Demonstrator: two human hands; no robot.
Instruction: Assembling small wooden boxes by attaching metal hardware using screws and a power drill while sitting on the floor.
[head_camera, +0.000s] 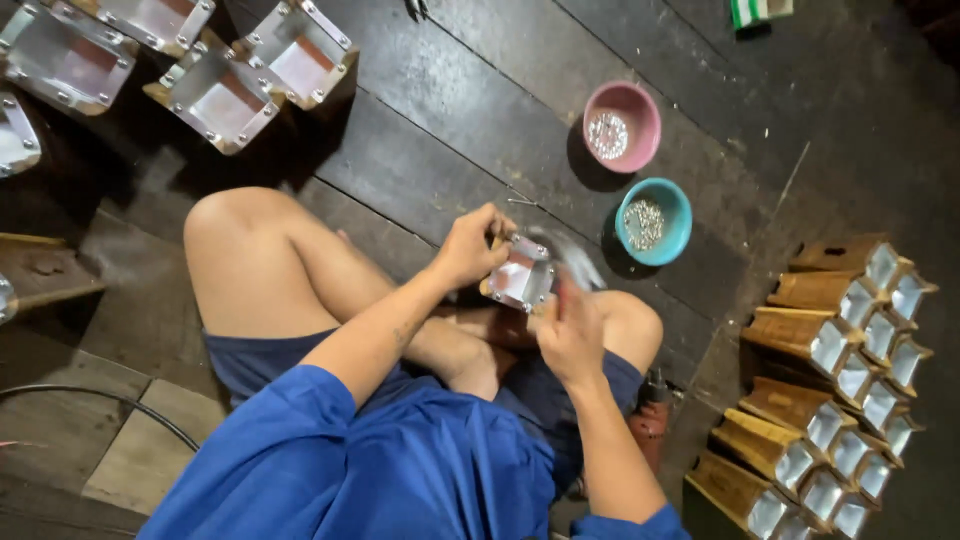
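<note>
Left hand (468, 245) is clamped on the far left edge of a small wooden box with a metal plate (520, 275), fingers curled over its top, holding it tilted above the person's crossed legs in the middle of the scene. Right hand (570, 330) sits just near and to the right of that box, fingers closed together; it is smeared by motion, so what it grips cannot be told, though a grey blur arcs from it over the box's right side.

The person sits on a dark plank floor (450, 130) in a blue shirt and dark blue shorts, knees bare.

Far and to the right of the hands stand two small bowls, just beside each other: a pink bowl (640, 102) farther off and a teal bowl (675, 205) nearer, each holding a heap of small shiny metal bits.

Along the right edge lies a stack of finished wooden boxes (840, 390), laid on their sides in rows, their metal-lined mouths facing right. At the far left, several larger metal-plated boxes (220, 95) stand with their riveted plates up, touching or nearly so.

A black cable (120, 400) curves across the near left planks. A reddish tool (650, 420) rests on the floor just by the right knee, partly hidden.
</note>
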